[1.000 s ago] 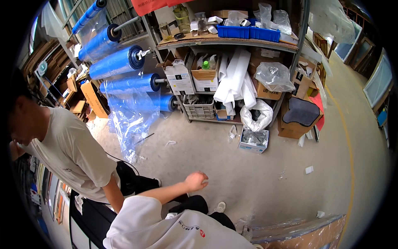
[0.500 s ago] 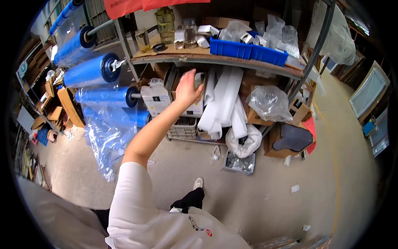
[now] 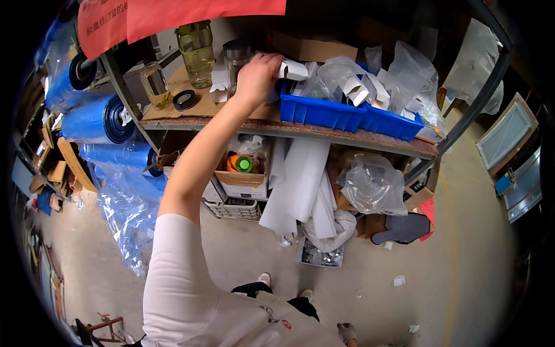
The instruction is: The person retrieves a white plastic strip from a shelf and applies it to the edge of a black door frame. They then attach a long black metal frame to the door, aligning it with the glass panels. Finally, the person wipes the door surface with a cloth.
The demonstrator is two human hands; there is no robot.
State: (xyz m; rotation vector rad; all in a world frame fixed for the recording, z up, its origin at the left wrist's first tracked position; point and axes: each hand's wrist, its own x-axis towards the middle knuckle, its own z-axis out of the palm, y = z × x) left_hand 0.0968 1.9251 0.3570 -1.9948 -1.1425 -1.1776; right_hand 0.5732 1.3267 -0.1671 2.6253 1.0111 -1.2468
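Note:
My bare left hand (image 3: 258,78) reaches over the upper shelf board (image 3: 243,120). Its fingers are bent round the left end of a small white carton (image 3: 293,70), above the left corner of a blue plastic bin (image 3: 324,113). The grip itself is partly hidden. Inside the bin lie more white cartons (image 3: 354,89) and clear plastic bags (image 3: 341,72). Just left of the hand are a dark-lidded glass jar (image 3: 236,49) and another white carton (image 3: 219,89). My right hand (image 3: 347,332), in a greyish glove, hangs low near the bottom edge, its fingers too small to read.
Farther left on the shelf stand a green-tinted bottle (image 3: 196,55), a glass jar (image 3: 155,87) and a black lid (image 3: 184,100). Below hang white foam sheets (image 3: 298,185) beside an open carton (image 3: 245,188). Blue film rolls (image 3: 95,121) are at the left.
My left hand has risen from the lower shelf to the upper one and now grips a white carton. The view has shifted closer to the shelf. My gloved right hand has come into view.

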